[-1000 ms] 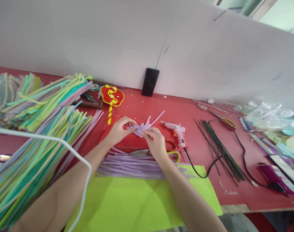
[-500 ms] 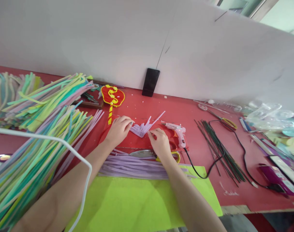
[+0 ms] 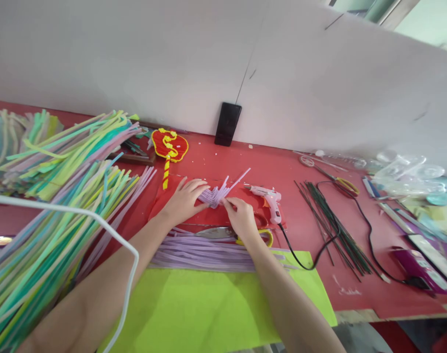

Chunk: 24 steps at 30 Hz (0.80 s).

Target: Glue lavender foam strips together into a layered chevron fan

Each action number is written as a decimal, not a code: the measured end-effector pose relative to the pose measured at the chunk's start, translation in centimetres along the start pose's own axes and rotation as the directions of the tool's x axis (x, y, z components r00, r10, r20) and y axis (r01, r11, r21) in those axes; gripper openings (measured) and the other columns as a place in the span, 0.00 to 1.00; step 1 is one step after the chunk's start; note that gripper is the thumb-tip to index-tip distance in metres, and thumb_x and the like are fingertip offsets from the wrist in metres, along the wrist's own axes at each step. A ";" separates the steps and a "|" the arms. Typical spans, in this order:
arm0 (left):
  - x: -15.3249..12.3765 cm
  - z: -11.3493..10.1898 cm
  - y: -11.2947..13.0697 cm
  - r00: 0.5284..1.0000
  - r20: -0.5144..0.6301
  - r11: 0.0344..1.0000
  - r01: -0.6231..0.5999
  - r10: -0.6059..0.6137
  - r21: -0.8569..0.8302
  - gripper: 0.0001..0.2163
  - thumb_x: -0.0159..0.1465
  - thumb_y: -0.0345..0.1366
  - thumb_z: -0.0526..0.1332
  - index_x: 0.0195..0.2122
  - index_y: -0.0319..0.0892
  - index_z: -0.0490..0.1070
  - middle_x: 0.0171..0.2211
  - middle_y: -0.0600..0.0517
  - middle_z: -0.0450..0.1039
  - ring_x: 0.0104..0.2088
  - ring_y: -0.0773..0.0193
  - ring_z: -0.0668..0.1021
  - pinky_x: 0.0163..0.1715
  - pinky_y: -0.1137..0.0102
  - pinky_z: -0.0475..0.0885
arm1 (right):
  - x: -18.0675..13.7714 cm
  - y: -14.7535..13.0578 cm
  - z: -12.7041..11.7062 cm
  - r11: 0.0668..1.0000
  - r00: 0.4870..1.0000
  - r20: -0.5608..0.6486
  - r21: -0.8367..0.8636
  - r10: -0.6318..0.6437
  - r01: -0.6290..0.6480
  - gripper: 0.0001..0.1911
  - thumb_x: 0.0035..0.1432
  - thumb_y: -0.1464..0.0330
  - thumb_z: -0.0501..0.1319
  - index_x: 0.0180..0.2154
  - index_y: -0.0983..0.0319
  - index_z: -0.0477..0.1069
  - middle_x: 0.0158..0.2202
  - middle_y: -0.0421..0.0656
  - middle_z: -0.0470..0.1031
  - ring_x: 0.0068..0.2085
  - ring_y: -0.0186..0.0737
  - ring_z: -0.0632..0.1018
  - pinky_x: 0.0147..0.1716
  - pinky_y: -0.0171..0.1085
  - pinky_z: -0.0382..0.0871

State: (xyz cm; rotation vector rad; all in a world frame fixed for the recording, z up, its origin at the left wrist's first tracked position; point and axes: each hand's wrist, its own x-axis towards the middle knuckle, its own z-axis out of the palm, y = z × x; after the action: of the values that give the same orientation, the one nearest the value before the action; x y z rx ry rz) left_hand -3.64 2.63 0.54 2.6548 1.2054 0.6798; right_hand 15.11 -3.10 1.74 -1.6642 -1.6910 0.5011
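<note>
A V-shaped piece of lilac pipe cleaners (image 3: 216, 194) sits between my hands, with one long strand sticking up to the right. My left hand (image 3: 188, 197) closes around its left side, thumb below and fingers above. At the lower right of the V, my right hand (image 3: 240, 214) pinches the piece between thumb and forefinger. Under both hands lies a red sheet (image 3: 179, 215). Scissors with yellow handles (image 3: 269, 239) lie just below the right hand, partly hidden by it. More loose lilac pipe cleaners (image 3: 205, 256) are bunched in front, across a lime-green sheet (image 3: 194, 309).
A pink glue gun (image 3: 270, 200) lies to the right, its black cord running to a purple power strip (image 3: 416, 267). Dark green stems (image 3: 334, 230) lie beyond it. Colourful pipe cleaners (image 3: 72, 230) fill the left, crossed by a white cable (image 3: 133, 274). A phone (image 3: 228, 124) leans on the wall.
My left hand has shifted slightly right and down, its thumb now at the bottom of the V. My right fingers have moved in closer to the point of the V.
</note>
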 end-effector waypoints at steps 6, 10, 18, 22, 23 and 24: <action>0.0 0.0 0.0 1.000 0.011 1.000 0.003 -0.003 0.013 0.24 0.60 0.49 0.58 0.55 0.43 0.61 0.56 0.46 0.64 0.59 0.56 0.63 0.62 0.52 0.45 | -0.1 -0.5 -0.4 1.000 0.999 -0.054 0.012 -0.002 0.003 0.13 0.60 0.65 0.53 0.32 0.61 0.74 0.33 0.44 0.78 0.36 0.39 0.77 0.38 0.34 0.65; 0.0 -0.1 0.1 0.999 0.006 0.999 -0.034 0.034 0.034 0.23 0.60 0.48 0.58 0.54 0.43 0.62 0.55 0.46 0.65 0.59 0.56 0.63 0.62 0.52 0.45 | 0.1 -0.4 -0.8 1.000 0.996 -0.093 0.000 0.014 -0.014 0.15 0.60 0.64 0.51 0.30 0.62 0.73 0.30 0.43 0.77 0.32 0.38 0.75 0.35 0.33 0.64; 0.0 -0.6 0.6 0.979 0.001 0.973 -0.205 0.206 0.109 0.16 0.64 0.42 0.55 0.50 0.42 0.66 0.51 0.47 0.69 0.57 0.56 0.66 0.62 0.52 0.44 | -0.1 -0.3 -0.6 0.997 0.998 -0.055 -0.064 0.039 -0.043 0.15 0.60 0.63 0.51 0.31 0.61 0.73 0.28 0.42 0.75 0.29 0.37 0.73 0.31 0.33 0.62; 0.0 -1.0 0.9 0.980 -0.042 0.978 -0.191 0.195 0.081 0.12 0.66 0.40 0.52 0.45 0.43 0.69 0.48 0.49 0.71 0.54 0.60 0.69 0.62 0.55 0.46 | -0.3 -0.8 -1.1 0.979 0.999 -0.033 -0.201 -0.024 0.017 0.17 0.60 0.64 0.51 0.26 0.61 0.73 0.26 0.41 0.72 0.27 0.34 0.70 0.30 0.31 0.59; 0.0 -1.0 0.9 0.985 -0.050 0.984 -0.164 0.168 0.072 0.12 0.66 0.38 0.50 0.45 0.43 0.69 0.47 0.49 0.72 0.53 0.61 0.70 0.62 0.55 0.47 | -0.4 -1.1 -1.3 0.966 0.999 0.005 -0.254 -0.043 0.043 0.18 0.60 0.64 0.52 0.23 0.61 0.73 0.25 0.41 0.71 0.26 0.33 0.69 0.29 0.31 0.58; 0.1 -0.9 0.9 0.989 -0.053 0.989 -0.133 0.137 0.065 0.12 0.66 0.36 0.49 0.45 0.43 0.69 0.48 0.49 0.72 0.53 0.61 0.70 0.62 0.55 0.48 | -0.6 -1.4 -1.5 0.949 0.997 0.054 -0.307 -0.058 0.072 0.19 0.60 0.64 0.52 0.21 0.61 0.73 0.24 0.40 0.70 0.26 0.32 0.68 0.28 0.31 0.57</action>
State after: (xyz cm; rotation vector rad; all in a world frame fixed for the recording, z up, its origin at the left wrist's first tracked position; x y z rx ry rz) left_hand -3.44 2.03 1.66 2.8063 1.0838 0.7559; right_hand 15.17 -4.10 3.58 -1.8180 -1.9277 0.2507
